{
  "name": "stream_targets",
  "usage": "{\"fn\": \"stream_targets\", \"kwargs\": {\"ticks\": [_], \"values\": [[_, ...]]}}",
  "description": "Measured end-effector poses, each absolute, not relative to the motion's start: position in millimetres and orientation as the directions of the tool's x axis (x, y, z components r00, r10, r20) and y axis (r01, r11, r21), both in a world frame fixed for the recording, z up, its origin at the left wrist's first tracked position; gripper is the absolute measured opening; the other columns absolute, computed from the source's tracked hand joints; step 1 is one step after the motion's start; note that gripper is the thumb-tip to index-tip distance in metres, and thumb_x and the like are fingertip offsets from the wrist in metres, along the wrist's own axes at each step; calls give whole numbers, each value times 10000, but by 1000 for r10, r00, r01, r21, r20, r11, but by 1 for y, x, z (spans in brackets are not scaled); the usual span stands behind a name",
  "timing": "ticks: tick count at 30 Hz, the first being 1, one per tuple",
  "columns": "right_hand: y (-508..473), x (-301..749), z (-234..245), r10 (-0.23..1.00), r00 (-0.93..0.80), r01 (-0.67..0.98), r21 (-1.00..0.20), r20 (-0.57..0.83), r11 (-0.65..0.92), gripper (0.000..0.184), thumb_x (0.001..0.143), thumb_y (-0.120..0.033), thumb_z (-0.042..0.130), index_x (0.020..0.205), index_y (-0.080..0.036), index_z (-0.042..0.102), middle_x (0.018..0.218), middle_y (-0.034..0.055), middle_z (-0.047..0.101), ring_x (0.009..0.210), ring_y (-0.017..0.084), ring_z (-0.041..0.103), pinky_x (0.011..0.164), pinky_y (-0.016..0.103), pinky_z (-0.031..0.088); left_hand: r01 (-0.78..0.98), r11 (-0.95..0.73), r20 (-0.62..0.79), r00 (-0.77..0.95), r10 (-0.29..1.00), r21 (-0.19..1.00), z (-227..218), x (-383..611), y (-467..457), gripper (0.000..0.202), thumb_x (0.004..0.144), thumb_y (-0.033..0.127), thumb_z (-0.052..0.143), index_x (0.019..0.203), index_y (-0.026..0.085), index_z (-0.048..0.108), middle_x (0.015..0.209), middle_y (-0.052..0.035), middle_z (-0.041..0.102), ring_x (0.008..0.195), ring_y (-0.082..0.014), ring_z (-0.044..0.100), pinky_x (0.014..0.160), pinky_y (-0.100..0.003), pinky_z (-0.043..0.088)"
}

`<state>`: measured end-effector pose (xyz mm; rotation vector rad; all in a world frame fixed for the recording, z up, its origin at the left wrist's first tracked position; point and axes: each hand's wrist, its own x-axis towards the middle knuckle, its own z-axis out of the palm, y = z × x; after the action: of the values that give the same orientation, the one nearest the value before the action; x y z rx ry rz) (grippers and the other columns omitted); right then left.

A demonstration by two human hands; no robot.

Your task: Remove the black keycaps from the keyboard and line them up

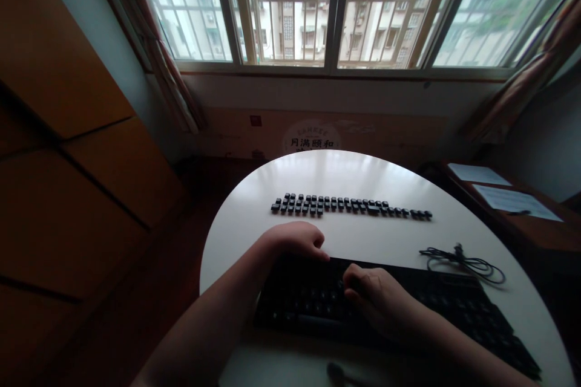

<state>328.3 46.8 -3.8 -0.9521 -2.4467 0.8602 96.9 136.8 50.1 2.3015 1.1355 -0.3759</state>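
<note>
A black keyboard (318,307) lies on the round white table (363,242), its left part in front of me. My left hand (300,238) is curled at the keyboard's back edge, with the thumb touching that edge. Over the middle keys, my right hand (374,291) is closed in a pinch; whatever is between its fingertips is hidden. Beyond the hands, several loose black keycaps (313,204) stand in rows on the table. A black cable (467,263) lies loosely coiled behind the keyboard's right half.
Near the table's front edge is a dark, rounded object (336,372), too dim to name. At right, a brown desk (494,217) carries paper sheets (512,201) and a pen (518,213). An orange-brown cabinet (91,193) stands left; barred windows (290,12) are ahead.
</note>
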Motion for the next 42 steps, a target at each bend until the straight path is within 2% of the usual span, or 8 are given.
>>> {"fn": "stream_targets", "kwargs": {"ticks": [6,18,21,25,27,31,34,42], "values": [[46,332,-10,770,-613,451,-722,177,525,132,1007,-340,407,946,-234,456,693,-31,539,581,145,489,574,246,358,809,-476,-477,587,654,345,53,98,135,402,819,578,572,845,188,667,804,-29,671,667,-166,556,559,-270,378],[43,333,-13,776,-577,441,-704,253,557,111,1009,-312,418,951,-233,470,664,-41,524,542,135,475,538,238,330,811,-467,-479,584,655,351,55,98,135,388,818,574,577,805,193,651,772,-14,645,666,-167,558,542,-263,368],[43,333,-18,779,-563,401,-732,277,550,120,1008,-325,446,949,-232,493,655,-45,501,539,131,461,541,242,331,813,-466,-477,583,658,350,54,98,135,380,819,568,578,797,196,647,771,-14,646,663,-166,557,544,-263,369],[44,334,-26,891,-328,183,-904,314,386,208,1039,-392,373,930,-237,460,648,-53,430,499,119,396,462,220,317,805,-480,-465,593,657,348,51,98,137,368,824,558,578,797,198,647,778,-15,652,660,-167,552,556,-269,373],[45,335,-28,914,-238,123,-923,329,364,218,1043,-398,361,931,-237,456,663,-50,423,499,116,390,445,214,322,800,-491,-462,600,653,346,50,97,137,359,829,546,580,795,195,645,781,-18,653,654,-165,549,551,-271,367],[46,336,-26,868,-272,270,-833,416,483,177,1018,-363,445,924,-225,505,714,-27,473,555,122,431,519,236,373,796,-493,-463,605,648,350,49,97,137,362,839,546,576,794,192,641,769,-18,644,644,-162,543,542,-270,358],[47,335,-21,866,-305,319,-814,396,485,137,1014,-327,452,968,-222,527,681,-35,470,536,118,427,515,236,371,787,-487,-434,616,658,379,49,96,137,369,852,554,566,820,195,645,774,-11,640,651,-160,541,546,-265,358],[50,329,-14,838,-339,170,-849,427,501,119,995,-254,472,1032,-235,583,807,6,567,645,138,519,554,225,430,603,-544,-223,763,607,584,54,100,134,326,908,498,566,964,187,644,833,-4,629,720,-148,541,600,-242,360]]}}
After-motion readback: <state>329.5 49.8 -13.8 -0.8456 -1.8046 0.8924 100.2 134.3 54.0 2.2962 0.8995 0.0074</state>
